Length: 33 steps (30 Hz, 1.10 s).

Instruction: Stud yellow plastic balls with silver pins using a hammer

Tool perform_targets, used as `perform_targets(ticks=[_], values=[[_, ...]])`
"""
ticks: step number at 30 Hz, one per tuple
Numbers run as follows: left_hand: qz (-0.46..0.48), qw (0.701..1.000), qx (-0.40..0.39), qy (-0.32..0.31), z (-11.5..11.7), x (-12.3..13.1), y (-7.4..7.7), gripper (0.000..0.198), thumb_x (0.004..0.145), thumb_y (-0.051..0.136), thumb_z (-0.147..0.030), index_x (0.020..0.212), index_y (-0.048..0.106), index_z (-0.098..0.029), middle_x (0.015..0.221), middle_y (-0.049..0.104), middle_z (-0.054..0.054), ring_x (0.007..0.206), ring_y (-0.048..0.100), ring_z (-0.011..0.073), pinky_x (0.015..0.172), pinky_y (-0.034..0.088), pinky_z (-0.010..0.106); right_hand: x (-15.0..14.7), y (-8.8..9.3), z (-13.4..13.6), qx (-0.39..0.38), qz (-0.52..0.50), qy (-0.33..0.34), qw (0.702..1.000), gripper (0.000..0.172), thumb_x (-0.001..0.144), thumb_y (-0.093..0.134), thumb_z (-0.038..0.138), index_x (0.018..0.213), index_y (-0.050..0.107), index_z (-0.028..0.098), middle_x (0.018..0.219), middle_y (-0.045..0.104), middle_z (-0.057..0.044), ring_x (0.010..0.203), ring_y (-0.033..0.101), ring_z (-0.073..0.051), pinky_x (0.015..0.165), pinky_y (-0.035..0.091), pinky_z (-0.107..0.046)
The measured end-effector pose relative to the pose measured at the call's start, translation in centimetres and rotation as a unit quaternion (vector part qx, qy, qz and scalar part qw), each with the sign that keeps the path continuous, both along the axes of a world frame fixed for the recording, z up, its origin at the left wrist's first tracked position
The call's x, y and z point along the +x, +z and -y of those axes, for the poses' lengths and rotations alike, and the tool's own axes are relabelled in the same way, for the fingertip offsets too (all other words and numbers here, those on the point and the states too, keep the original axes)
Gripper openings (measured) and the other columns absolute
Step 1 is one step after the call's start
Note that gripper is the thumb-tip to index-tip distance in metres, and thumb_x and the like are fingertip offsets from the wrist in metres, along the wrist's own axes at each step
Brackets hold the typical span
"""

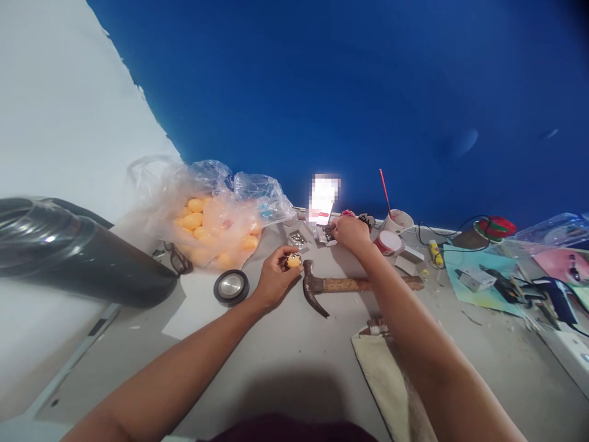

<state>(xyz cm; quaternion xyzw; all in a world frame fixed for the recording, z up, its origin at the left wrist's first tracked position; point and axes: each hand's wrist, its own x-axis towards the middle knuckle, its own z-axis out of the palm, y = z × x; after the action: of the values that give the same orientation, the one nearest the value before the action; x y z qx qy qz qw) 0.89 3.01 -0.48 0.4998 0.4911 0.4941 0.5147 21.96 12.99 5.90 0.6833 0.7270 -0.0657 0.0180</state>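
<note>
My left hand point(275, 276) is closed around a small rounded yellow piece point(293, 261) with dark and shiny bits on it. At the back, the fingers of my right hand point(348, 232) are bent together over a small open box point(326, 234) of tiny metal pieces. Whatever is between those fingertips is too small to make out. A second open box point(299, 238) of shiny bits lies to its left. Between my arms rests a claw hammer point(340, 284), its wooden handle passing under my right forearm. A round black lid with a metal centre point(230, 286) lies left of my left hand.
A plastic bag of yellow egg-shaped pieces point(216, 233) stands back left, near a large dark bottle point(101, 252). A bright phone point(323, 199) leans against the blue wall. Right are a white cup point(399, 220), a red tub point(389, 242), and tools on coloured paper point(499, 261). A cloth pouch point(384, 374) lies in front.
</note>
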Motion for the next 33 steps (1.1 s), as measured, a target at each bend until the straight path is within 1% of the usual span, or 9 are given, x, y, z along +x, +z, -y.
perform_targets(ticks=[5, 10, 13, 17, 21, 26, 30, 32, 33], values=[[-0.002, 1.0, -0.003, -0.006, -0.1, 0.0, -0.2, 0.041, 0.069, 0.079, -0.023, 0.107, 0.067, -0.017, 0.083, 0.065, -0.001, 0.074, 0.059, 0.0137, 0.07, 0.046, 0.025, 0.1, -0.2, -0.5, -0.006, 0.009, 0.019, 1.0, 0.026, 0.092, 0.059, 0.021, 0.106, 0.08, 0.02, 0.111, 0.077, -0.014, 0.104, 0.071, -0.026, 0.086, 0.051, -0.033], [0.006, 1.0, -0.002, -0.012, -0.1, 0.0, -0.3, 0.042, 0.068, 0.08, -0.024, 0.108, 0.067, -0.017, 0.083, 0.066, 0.0, 0.075, 0.06, 0.0143, 0.07, 0.047, 0.026, 0.0, -0.1, -0.1, -0.008, -0.001, 0.049, 0.999, 0.025, 0.091, 0.06, 0.024, 0.106, 0.081, 0.023, 0.113, 0.077, -0.011, 0.103, 0.07, -0.025, 0.083, 0.05, -0.03], [0.004, 1.0, 0.001, -0.012, 0.0, 0.0, -0.3, 0.042, 0.068, 0.08, -0.024, 0.108, 0.067, -0.017, 0.085, 0.067, 0.0, 0.076, 0.061, 0.0148, 0.071, 0.048, 0.026, 0.0, -0.3, 0.2, -0.005, -0.006, 0.051, 0.999, 0.026, 0.091, 0.059, 0.023, 0.105, 0.08, 0.022, 0.111, 0.077, -0.012, 0.102, 0.07, -0.026, 0.081, 0.05, -0.031], [-0.003, 1.0, 0.002, -0.015, 0.1, 0.0, -0.1, 0.043, 0.069, 0.08, -0.025, 0.109, 0.066, -0.017, 0.086, 0.067, 0.001, 0.077, 0.062, 0.0149, 0.072, 0.048, 0.026, 0.1, -0.7, 0.3, -0.006, -0.014, 0.054, 0.998, 0.027, 0.092, 0.056, 0.021, 0.104, 0.079, 0.019, 0.113, 0.076, -0.014, 0.102, 0.069, -0.026, 0.083, 0.049, -0.032], [-0.013, 1.0, 0.003, -0.019, 0.1, 0.0, 0.0, 0.043, 0.069, 0.078, -0.025, 0.109, 0.066, -0.016, 0.086, 0.067, 0.001, 0.077, 0.062, 0.0149, 0.073, 0.048, 0.026, 0.3, -1.1, 0.4, 0.01, -0.031, 0.054, 0.998, 0.026, 0.092, 0.054, 0.022, 0.102, 0.078, 0.02, 0.112, 0.076, -0.013, 0.1, 0.069, -0.026, 0.082, 0.049, -0.032], [-0.034, 0.999, 0.009, -0.019, 0.1, -0.2, 0.0, 0.041, 0.07, 0.077, -0.025, 0.109, 0.067, -0.017, 0.083, 0.065, 0.0, 0.074, 0.059, 0.0143, 0.07, 0.047, 0.026, 0.6, -1.4, 0.6, 0.042, -0.068, 0.044, 0.996, 0.021, 0.09, 0.057, 0.024, 0.095, 0.077, 0.019, 0.1, 0.077, -0.013, 0.09, 0.069, -0.025, 0.076, 0.046, -0.031], [-0.029, 0.999, 0.003, -0.025, 0.1, -0.2, 0.0, 0.041, 0.071, 0.076, -0.026, 0.109, 0.066, -0.016, 0.084, 0.066, 0.0, 0.076, 0.06, 0.0147, 0.07, 0.047, 0.026, 0.9, -1.4, 0.8, 0.083, -0.121, 0.023, 0.989, 0.014, 0.084, 0.058, 0.021, 0.086, 0.071, 0.017, 0.088, 0.076, -0.011, 0.082, 0.068, -0.024, 0.072, 0.046, -0.03], [-0.029, 0.999, -0.001, -0.022, 0.1, -0.2, 0.0, 0.042, 0.07, 0.076, -0.026, 0.11, 0.066, -0.016, 0.084, 0.066, 0.0, 0.076, 0.06, 0.0145, 0.07, 0.047, 0.025, 0.9, -1.2, 1.4, 0.104, -0.155, 0.019, 0.982, 0.011, 0.083, 0.056, 0.018, 0.081, 0.066, 0.017, 0.088, 0.076, -0.009, 0.081, 0.068, -0.02, 0.072, 0.046, -0.028], [-0.029, 0.999, -0.003, -0.02, 0.1, -0.2, 0.0, 0.042, 0.07, 0.076, -0.025, 0.11, 0.066, -0.016, 0.084, 0.066, 0.0, 0.076, 0.06, 0.0144, 0.07, 0.047, 0.025, 0.8, -1.0, 2.0, 0.114, -0.19, 0.022, 0.975, 0.009, 0.081, 0.055, 0.016, 0.078, 0.063, 0.018, 0.089, 0.076, -0.008, 0.082, 0.068, -0.019, 0.072, 0.047, -0.026]])
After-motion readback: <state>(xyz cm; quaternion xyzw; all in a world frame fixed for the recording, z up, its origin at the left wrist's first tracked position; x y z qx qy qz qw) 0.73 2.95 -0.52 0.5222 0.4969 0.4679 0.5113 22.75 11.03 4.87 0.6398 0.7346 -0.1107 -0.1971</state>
